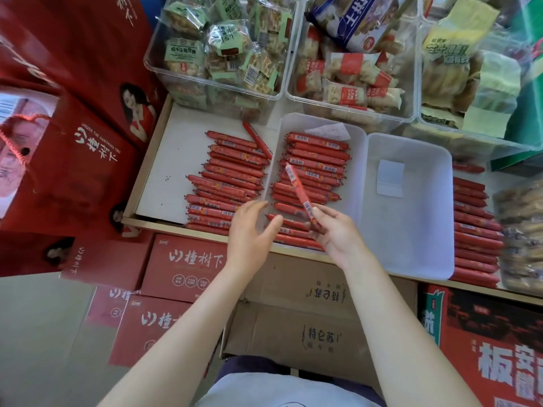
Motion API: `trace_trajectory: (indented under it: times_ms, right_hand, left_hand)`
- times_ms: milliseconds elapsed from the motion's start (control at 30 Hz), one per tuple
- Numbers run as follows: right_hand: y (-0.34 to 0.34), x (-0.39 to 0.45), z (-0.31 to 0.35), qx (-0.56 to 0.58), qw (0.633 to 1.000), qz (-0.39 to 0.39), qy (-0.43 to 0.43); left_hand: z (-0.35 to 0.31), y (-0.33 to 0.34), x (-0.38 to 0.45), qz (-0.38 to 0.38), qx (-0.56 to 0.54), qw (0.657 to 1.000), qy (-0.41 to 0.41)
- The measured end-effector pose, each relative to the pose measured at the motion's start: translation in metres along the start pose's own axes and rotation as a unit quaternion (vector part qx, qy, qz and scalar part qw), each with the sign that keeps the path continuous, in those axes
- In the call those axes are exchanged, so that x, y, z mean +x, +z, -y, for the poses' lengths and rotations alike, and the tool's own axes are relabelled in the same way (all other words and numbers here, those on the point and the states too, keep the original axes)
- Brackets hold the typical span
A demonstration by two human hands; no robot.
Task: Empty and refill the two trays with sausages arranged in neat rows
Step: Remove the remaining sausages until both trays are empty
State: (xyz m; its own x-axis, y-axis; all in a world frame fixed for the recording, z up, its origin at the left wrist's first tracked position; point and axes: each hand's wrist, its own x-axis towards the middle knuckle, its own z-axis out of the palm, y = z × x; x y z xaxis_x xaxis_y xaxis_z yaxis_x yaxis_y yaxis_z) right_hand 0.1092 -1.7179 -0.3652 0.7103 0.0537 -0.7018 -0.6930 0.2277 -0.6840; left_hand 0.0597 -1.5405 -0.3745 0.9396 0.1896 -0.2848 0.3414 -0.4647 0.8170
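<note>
Head view: right hand pinches one sausage by its near end, tilted above the left tray, which is part-filled with rows. Left hand hovers with fingers released, holding nothing. Right tray sits bare beside it. Best to lay the sausage flat, parallel to its neighbours, ends aligned, then nudge it snug.

The right tray lies bare, open from above. Bare shelf board shows left of the loose sausages. Tall clear bins wall off the back; red boxes crowd the left.
</note>
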Motion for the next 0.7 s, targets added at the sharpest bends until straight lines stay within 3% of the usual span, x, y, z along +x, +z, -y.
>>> trace_trajectory:
  times_ms: [33, 100, 167, 267, 333, 400, 433, 500, 600, 700]
  right_hand:
    - [0.004, -0.006, 0.000, -0.008, 0.999, 0.037, -0.007]
    - [0.013, -0.013, -0.003, -0.088, 0.990, 0.108, -0.021]
    - [0.019, -0.013, -0.009, -0.186, 0.972, 0.140, -0.027]
    - [0.015, -0.001, -0.009, -0.271, 0.960, 0.039, -0.057]
    - [0.005, 0.010, -0.007, -0.310, 0.947, -0.053, -0.068]
    - [-0.006, 0.021, -0.009, -0.366, 0.923, -0.090, -0.071]
    - [-0.009, 0.025, -0.010, -0.410, 0.904, -0.094, -0.073]
    - [-0.012, 0.031, -0.012, -0.492, 0.862, -0.093, -0.081]
    - [-0.014, 0.036, -0.014, -0.558, 0.820, -0.085, -0.091]
    - [-0.014, 0.039, -0.015, -0.599, 0.792, -0.074, -0.090]
  left_hand:
    - [-0.010, -0.001, -0.003, -0.015, -0.102, 0.994, -0.042]
    - [-0.027, -0.004, -0.005, -0.026, -0.287, 0.950, -0.118]
    - [-0.033, -0.011, -0.004, -0.045, -0.347, 0.928, -0.128]
    - [-0.027, -0.027, 0.005, -0.076, -0.337, 0.931, -0.115]
    - [-0.015, -0.039, 0.017, -0.098, -0.250, 0.960, -0.079]
    - [0.004, -0.047, 0.036, -0.083, -0.029, 0.996, -0.009]
    - [0.015, -0.049, 0.046, -0.063, 0.115, 0.991, 0.027]
    - [0.034, -0.049, 0.061, -0.021, 0.327, 0.941, 0.085]
    - [0.051, -0.044, 0.069, 0.042, 0.436, 0.891, 0.118]
    - [0.065, -0.037, 0.066, 0.066, 0.465, 0.873, 0.131]
